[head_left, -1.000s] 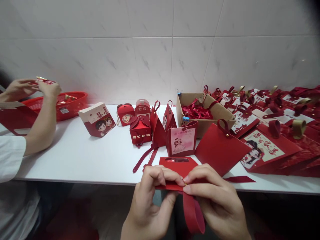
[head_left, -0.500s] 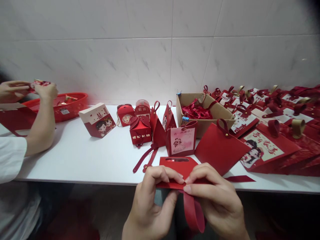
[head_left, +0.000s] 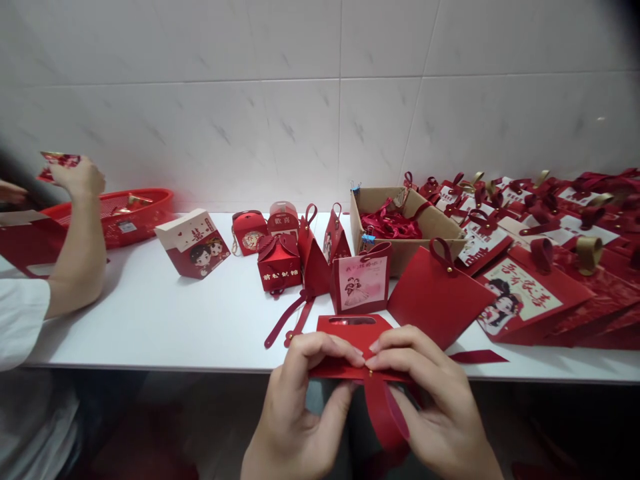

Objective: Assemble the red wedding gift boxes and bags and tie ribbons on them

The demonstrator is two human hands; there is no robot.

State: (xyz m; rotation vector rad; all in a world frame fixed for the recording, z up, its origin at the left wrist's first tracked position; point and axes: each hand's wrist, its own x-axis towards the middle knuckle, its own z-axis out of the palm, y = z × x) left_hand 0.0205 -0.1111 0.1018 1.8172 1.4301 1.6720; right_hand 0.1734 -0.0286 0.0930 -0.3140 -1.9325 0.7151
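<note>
At the table's front edge both my hands grip a red paper gift box with a slot-shaped cut-out in its upper face. My left hand pinches the near edge, fingertips on top and thumb beneath. My right hand presses its fingertips on the same edge, beside a small gold stud. From that stud a dark red strap hangs in a loop below the edge, close to my right thumb. More loose straps lie on the table beyond my left hand.
Finished-looking boxes stand behind, including a pink-fronted box and a large plain red box. A cardboard box holds ribbons. Rows of gift boxes fill the right. Leftward, a co-worker's hand lifts a packet over a red basket.
My right fingers have shifted slightly, and the gold stud now shows on the strap. The strap loop has moved a little left. The co-worker's hands have separated, one raising the packet.
</note>
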